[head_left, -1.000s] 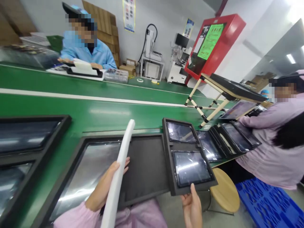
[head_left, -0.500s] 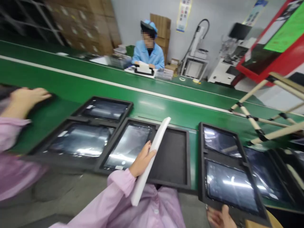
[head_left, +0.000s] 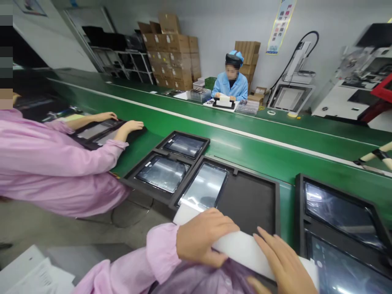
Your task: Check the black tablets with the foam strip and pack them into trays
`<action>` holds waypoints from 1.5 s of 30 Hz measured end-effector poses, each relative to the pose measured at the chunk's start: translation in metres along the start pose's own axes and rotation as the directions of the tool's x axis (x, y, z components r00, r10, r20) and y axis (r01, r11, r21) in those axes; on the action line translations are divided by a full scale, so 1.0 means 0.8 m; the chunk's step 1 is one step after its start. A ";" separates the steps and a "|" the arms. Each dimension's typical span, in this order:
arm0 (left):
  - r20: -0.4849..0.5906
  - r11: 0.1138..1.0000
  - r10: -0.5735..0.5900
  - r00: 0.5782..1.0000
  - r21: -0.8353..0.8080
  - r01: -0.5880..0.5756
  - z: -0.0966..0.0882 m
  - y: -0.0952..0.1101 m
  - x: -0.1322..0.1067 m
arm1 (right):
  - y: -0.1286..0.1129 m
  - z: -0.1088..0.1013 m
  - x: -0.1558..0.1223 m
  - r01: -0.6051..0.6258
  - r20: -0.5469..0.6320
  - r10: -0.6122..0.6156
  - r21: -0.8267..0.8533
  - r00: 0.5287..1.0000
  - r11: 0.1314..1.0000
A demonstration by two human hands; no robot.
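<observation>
A long white foam-like slab [head_left: 245, 250] lies across the front of my body, seen nearly edge-on. My left hand [head_left: 203, 237] is closed around its middle, thumb low and fingers over the top. Farther right, my right hand [head_left: 286, 265] also grips the slab, fingers over its upper edge. Just beyond is a black tray [head_left: 277, 204] with two compartments. A glossy tablet-sized screen panel [head_left: 208, 185] fills its left compartment; the visible part of the right one is bare black. The slab and my hands hide the tray's near edge.
Another black tray [head_left: 167, 153] with two screen panels adjoins on the left, and one more [head_left: 300, 212] stands to the right. A co-worker's pink sleeve [head_left: 92, 155] is at left, hands on a tray. Across the green bench [head_left: 153, 118] sits a person in blue [head_left: 231, 83].
My right hand has left the right tray's near edge and come onto the white slab. The slab has swung from upright to lying crosswise, nearer my body. The view has turned left.
</observation>
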State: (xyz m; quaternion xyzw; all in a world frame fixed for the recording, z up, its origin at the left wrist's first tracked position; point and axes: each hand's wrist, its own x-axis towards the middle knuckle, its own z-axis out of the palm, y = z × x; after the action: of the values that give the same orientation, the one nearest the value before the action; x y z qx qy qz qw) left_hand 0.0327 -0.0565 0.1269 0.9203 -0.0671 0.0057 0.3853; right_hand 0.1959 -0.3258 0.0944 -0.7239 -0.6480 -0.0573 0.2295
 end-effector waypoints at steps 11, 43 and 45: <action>-0.836 0.843 -0.449 0.315 -0.278 0.461 0.027 -0.169 -0.095 | 0.094 0.021 0.079 -0.207 -0.068 0.209 0.029 0.976 0.978; -0.976 0.914 -0.076 0.202 0.013 0.404 0.073 -0.212 -0.098 | 0.086 0.075 0.123 -0.073 0.113 0.085 -0.111 0.990 0.991; -0.975 0.911 -0.098 0.199 -0.008 0.412 0.075 -0.213 -0.099 | 0.078 0.062 0.116 -0.123 0.042 0.128 -0.112 0.991 0.986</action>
State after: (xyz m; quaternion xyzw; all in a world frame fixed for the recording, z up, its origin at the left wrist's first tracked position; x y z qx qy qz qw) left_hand -0.0263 0.0286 -0.0407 0.7599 0.3385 0.5106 0.2177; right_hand 0.2597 -0.2240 0.0695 -0.7759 -0.6025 -0.0605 0.1768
